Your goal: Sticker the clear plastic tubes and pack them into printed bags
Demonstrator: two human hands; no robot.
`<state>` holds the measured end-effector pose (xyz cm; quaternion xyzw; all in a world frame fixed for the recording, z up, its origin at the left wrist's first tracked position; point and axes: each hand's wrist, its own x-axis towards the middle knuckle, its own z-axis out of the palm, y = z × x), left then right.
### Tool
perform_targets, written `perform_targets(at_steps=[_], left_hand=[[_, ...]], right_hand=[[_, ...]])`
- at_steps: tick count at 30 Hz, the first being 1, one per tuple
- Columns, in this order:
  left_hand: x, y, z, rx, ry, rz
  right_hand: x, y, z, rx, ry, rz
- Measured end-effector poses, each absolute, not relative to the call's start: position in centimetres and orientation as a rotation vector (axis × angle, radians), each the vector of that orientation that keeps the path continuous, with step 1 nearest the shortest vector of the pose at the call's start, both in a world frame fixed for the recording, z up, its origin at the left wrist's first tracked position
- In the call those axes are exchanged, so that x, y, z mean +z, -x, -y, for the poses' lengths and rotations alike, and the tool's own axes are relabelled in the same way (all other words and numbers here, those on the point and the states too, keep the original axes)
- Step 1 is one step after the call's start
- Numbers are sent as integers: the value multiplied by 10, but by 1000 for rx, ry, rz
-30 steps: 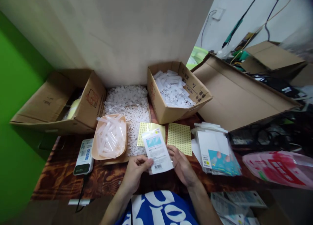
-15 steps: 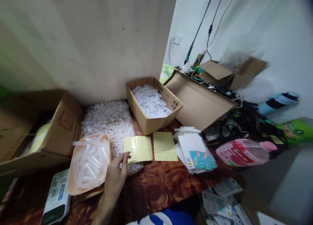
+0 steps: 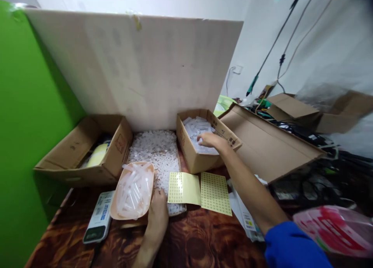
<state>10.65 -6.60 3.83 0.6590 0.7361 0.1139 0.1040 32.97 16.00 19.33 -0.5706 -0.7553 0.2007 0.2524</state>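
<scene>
My left hand (image 3: 158,209) rests at the near edge of a spread of small white plastic pieces (image 3: 154,145), right beside a peach bowl (image 3: 113,209). Its fingers are curled; what they hold, if anything, is hidden. Clear plastic tubes (image 3: 134,186) in a bag fill that bowl. My right hand (image 3: 210,140) reaches into a cardboard box (image 3: 189,155) of translucent white plastic pieces (image 3: 195,125). Its fingers are bent together among them, and I cannot make out anything in the grip. Two yellow sticker sheets (image 3: 190,188) (image 3: 215,194) lie between me and the box.
A white device with a dark display (image 3: 97,221) lies left of the bowl. Farther left stands an open carton (image 3: 116,147). A cardboard flap (image 3: 271,143), cables and a pink bottle (image 3: 335,229) occupy the right side. White packets (image 3: 243,209) lie under my right forearm.
My right arm has come into view and reached into the box. My left hand has left the sticker sheet for the white pieces beside the bowl. The view has swung left.
</scene>
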Motion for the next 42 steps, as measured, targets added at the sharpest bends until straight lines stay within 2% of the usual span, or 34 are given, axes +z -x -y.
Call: perform_targets(at_steps=[4,9,13,14,16,18,20,26,32,42], left_hand=[[35,-110,65,384,-1874,-2223],[49,-112,65,540,-1918,-2126],[77,-104,64,951,-1846,-1831],[85,-103,64,1095,-1760,-1721],[97,-101,63,1272,-1556,-1552],[104,-103,62,1312,-1337,-1466],[106,-107,61,1340,-1112,-1397],[101,-113,61,1385,-850,-1404],[99,-110,61,1488,-966,-1423],[94,-110,57,1427,-1121,-1231]], right_hand=[[172,-324,-177,547,1518,2036],[185,-348,-153,411,1437,1931],[195,-348,-92,314,1306,1801],[193,-344,-74,339,1262,1764],[181,-330,-39,771,1061,1598],[162,-314,-12,1168,929,1467],[140,-300,5,1346,893,1364],[98,-278,19,1388,927,1222],[85,-267,30,1507,854,1094],[82,-268,36,1543,788,1103]])
